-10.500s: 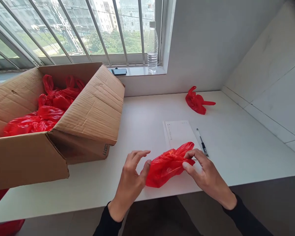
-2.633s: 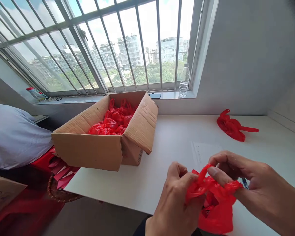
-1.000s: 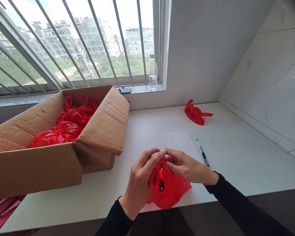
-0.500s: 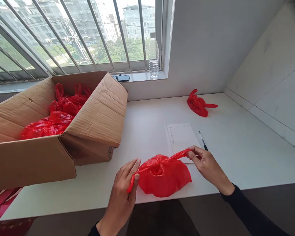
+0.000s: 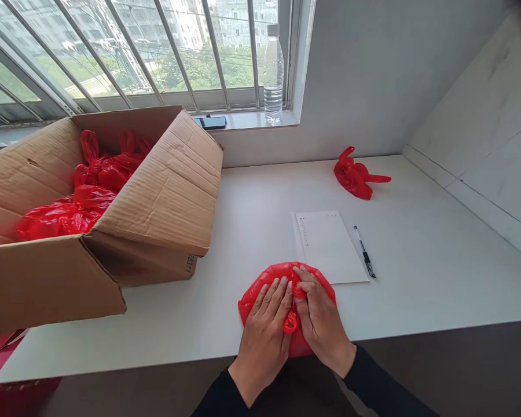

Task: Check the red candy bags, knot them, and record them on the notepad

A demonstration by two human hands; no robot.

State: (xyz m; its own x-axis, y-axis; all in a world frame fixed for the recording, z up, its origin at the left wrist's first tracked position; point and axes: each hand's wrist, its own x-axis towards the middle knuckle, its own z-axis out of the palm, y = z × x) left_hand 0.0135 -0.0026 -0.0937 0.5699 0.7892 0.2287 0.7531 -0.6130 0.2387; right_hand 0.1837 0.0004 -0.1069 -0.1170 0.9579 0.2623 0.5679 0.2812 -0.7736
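Observation:
A filled red plastic bag lies at the front edge of the white table, its top gathered in the middle. My left hand rests on it with the fingers stretched out flat, pressing its top. Beside that thumb a small loop of the bag's handle sticks up. My right hand is closed on the gathered red plastic, fingers curled and thumb bent inward. Both hands touch or nearly touch at the bag's centre, and they hide most of the knot area.
An open cardboard box with several red bags stands at left. Behind my right hand lie a white notebook and a pen. A crumpled red bag lies near the wall. On the sill are a water bottle and a phone.
My hands have come together over the bag from its two sides, bringing the stretched handles inward. My left hand now lies flat on top. The view has tipped slightly downward.

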